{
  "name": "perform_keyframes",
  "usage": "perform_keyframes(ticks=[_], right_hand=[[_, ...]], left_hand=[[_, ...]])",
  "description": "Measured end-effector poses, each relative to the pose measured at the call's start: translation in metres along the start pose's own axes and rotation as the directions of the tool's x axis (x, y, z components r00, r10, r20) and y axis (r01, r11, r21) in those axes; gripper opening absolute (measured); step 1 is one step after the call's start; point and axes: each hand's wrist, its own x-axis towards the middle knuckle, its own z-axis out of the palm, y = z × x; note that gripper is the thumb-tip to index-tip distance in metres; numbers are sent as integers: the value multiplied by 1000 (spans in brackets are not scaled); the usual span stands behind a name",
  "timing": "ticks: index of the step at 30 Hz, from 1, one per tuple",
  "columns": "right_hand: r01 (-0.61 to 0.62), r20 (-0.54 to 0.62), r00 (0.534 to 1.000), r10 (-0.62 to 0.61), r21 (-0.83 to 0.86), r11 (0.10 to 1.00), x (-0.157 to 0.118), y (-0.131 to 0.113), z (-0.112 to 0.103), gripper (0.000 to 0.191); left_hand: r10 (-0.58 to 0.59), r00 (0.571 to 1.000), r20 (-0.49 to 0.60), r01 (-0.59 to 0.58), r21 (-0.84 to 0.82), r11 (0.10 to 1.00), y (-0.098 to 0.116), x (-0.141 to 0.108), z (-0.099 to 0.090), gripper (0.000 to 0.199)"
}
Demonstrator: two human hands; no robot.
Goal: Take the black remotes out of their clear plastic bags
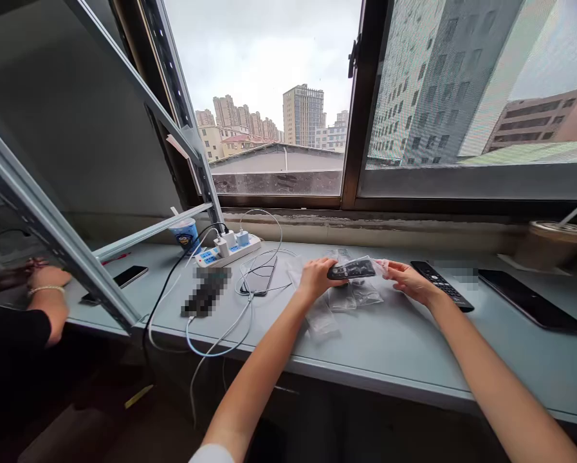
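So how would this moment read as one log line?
left hand: holds black remote | right hand: grips clear bag | second remote: on desk

No legible text, brand, number or sign anywhere in view. Blue cup (186, 234): cartoon print only, no readable wording. Power strip (228, 251): markings too small to make out. Remote control (441, 285): button legends unreadable. Two patches on the desk (404, 334) are blurred out.
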Motion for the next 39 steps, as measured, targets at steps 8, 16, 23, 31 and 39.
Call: perform_keyframes(ticks=[8, 16, 23, 31, 39], right_hand=[[-24, 99, 995, 27, -31, 999, -6, -9, 15, 51], [62, -18, 998, -65, -134, 989, -3, -14, 18, 45], [59, -54, 996, -71, -198, 978, -5, -19, 21, 41], [21, -142, 988, -57, -241, 970, -9, -21, 27, 40], [48, -55, 997, -63, -245, 968, -10, -18, 26, 42]], left_hand=[[23, 1000, -9, -22, 49, 999, -2, -2, -3, 40], [46, 997, -57, -43, 64, 997, -1, 1, -7, 36], [75, 995, -66, -67, 109, 992, -1, 2, -10, 37], [90, 995, -41, -81, 180, 980, -3, 4, -8, 37], [108, 993, -53, -97, 181, 979, -4, 3, -6, 39]])
